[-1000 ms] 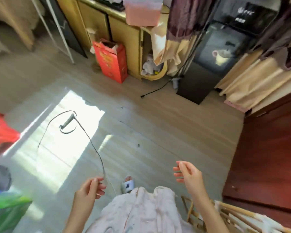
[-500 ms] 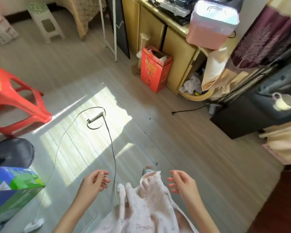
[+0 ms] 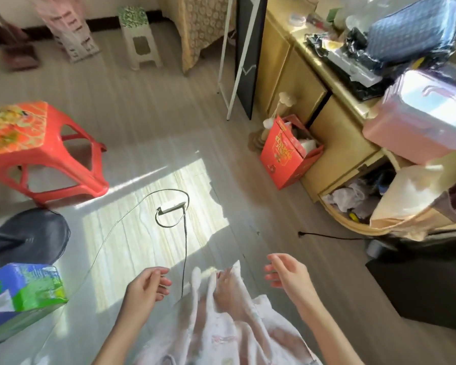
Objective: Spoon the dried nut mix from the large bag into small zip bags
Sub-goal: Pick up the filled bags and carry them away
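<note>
Two hands up, both empty, no nut bag or zip bags in view.
My left hand (image 3: 145, 287) hangs loosely curled, right hand (image 3: 287, 275) relaxed, fingers apart. One dark cable (image 3: 184, 248) runs on the floor just past the left hand; beyond left, one green box (image 3: 24, 288), one red stool (image 3: 37, 151); beyond right, one red carton (image 3: 284, 156).

I see two bare forearms with no sleeves, the left hand (image 3: 145, 287) and right hand (image 3: 287, 275) without rings or gloves, and below them a loose pale pink garment of thin, faintly printed fabric (image 3: 221, 330).
</note>
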The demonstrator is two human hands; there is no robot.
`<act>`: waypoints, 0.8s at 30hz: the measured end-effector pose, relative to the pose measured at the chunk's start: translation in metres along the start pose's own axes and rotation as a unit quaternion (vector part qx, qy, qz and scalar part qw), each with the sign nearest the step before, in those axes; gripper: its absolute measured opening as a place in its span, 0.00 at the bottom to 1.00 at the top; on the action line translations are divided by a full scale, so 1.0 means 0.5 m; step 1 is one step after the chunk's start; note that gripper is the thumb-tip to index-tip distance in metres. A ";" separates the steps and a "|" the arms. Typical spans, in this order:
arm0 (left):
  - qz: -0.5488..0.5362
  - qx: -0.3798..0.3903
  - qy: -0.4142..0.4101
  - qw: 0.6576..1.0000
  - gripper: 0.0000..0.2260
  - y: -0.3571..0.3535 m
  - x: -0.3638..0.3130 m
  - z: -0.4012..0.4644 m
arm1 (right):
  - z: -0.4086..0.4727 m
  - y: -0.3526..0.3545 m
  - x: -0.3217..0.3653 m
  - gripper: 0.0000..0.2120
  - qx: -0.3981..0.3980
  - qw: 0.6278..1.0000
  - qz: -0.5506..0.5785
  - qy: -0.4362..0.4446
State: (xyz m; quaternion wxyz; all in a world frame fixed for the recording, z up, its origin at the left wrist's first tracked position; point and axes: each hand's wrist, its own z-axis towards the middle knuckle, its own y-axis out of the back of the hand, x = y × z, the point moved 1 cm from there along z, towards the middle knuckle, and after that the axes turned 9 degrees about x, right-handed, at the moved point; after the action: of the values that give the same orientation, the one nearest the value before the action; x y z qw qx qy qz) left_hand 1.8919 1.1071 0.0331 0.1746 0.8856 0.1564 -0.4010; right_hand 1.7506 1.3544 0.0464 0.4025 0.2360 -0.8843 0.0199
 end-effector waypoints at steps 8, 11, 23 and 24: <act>-0.048 -0.069 0.022 0.996 0.11 0.028 -0.125 0.149 | 0.211 -0.011 0.181 0.07 0.062 0.996 -0.059 0.000; -0.047 -0.064 0.022 0.997 0.11 0.013 -0.176 0.169 | 0.227 -0.023 0.229 0.07 0.063 0.996 -0.060 0.002; -0.042 -0.067 0.002 0.997 0.11 0.148 -0.512 0.661 | 0.610 -0.101 0.588 0.07 0.039 0.999 -0.013 -0.007; -0.037 -0.068 -0.004 0.997 0.11 0.159 -0.548 0.698 | 0.636 -0.107 0.620 0.07 0.035 0.999 -0.007 -0.002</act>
State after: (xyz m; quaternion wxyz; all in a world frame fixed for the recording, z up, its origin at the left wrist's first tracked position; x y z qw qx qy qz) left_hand 1.5237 0.8470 0.0419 0.2198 0.8636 0.2153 -0.3994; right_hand 1.3756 1.1107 0.0468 0.3920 0.2563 -0.8823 0.0478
